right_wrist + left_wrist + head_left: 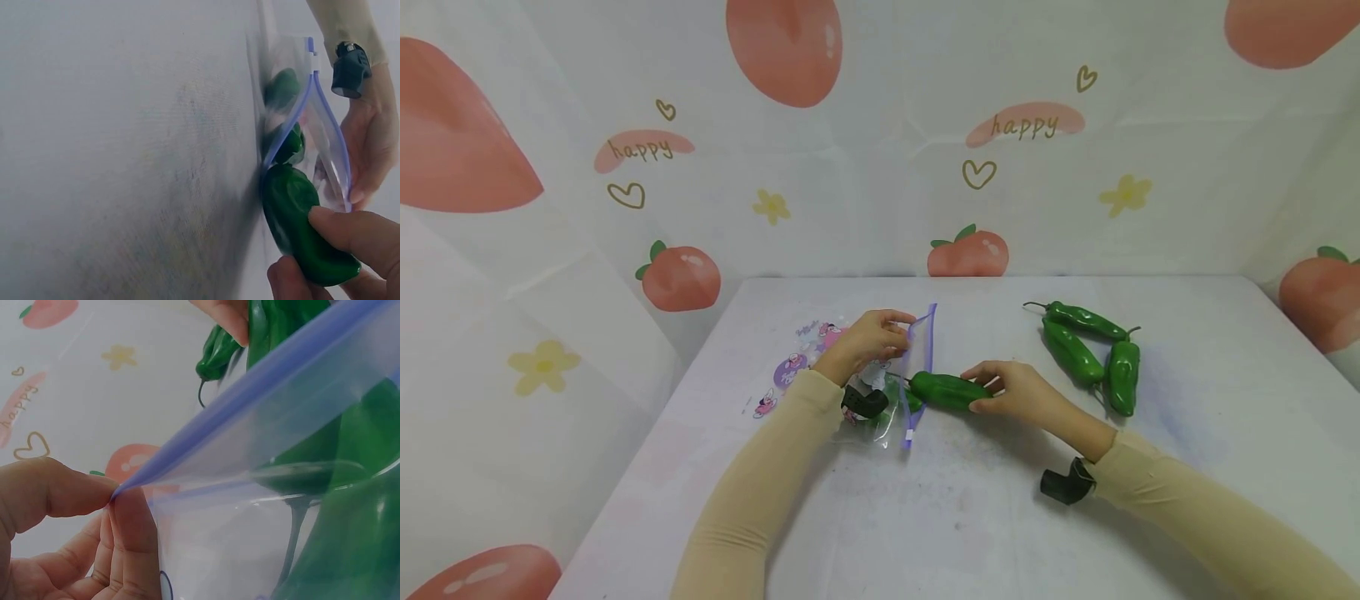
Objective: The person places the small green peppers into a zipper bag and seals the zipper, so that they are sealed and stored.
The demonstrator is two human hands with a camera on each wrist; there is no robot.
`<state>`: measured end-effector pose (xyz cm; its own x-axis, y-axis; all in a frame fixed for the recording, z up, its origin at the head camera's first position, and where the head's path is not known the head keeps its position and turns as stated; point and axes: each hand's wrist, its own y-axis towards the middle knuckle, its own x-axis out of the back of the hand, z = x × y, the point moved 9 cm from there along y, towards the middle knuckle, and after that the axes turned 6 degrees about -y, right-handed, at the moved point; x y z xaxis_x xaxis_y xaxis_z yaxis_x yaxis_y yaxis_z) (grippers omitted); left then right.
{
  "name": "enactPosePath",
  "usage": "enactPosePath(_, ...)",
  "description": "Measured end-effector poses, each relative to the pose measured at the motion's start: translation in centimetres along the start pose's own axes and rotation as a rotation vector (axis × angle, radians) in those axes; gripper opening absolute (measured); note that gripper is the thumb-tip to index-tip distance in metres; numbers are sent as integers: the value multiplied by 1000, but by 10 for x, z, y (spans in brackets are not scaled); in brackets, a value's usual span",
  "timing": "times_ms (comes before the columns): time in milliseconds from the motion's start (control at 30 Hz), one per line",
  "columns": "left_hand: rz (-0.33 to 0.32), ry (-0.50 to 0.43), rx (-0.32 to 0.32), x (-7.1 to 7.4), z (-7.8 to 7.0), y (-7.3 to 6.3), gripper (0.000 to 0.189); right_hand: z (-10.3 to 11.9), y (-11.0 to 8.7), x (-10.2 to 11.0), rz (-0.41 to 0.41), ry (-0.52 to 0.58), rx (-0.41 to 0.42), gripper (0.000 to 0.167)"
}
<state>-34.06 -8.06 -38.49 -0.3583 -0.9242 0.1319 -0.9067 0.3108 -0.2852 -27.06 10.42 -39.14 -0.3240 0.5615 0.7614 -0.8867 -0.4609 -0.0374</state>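
A clear zip bag [891, 429] with a purple zip edge and cartoon prints lies on the table, its mouth spread apart toward the right. My left hand [874, 340] pinches the zip edge between thumb and fingers, plain in the left wrist view. My right hand [1018, 393] grips a green pepper [949, 392] by its blunt end. That pepper's stem end is at the bag's mouth, seen also in the right wrist view, where the pepper [297, 219] meets the purple edge. Inside the bag are other green peppers [284, 87], partly hidden by the left wrist.
Three more green peppers [1072, 354] lie in a loose triangle on the right of the white table [925, 525]. A printed cloth [865, 167] with peaches and flowers stands behind the table. Each wrist wears a black camera mount [1066, 483].
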Motion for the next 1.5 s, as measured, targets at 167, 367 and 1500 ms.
enactPosePath(167,0,2,6,1,0,0,49,2,1,-1,18,15,18,46)
enactPosePath(367,-5,9,3,2,-1,0,48,0,5,-3,31,22,17,46)
enactPosePath(1500,-11,17,12,0,-2,-2,50,4,20,-3,-33,136,20,36)
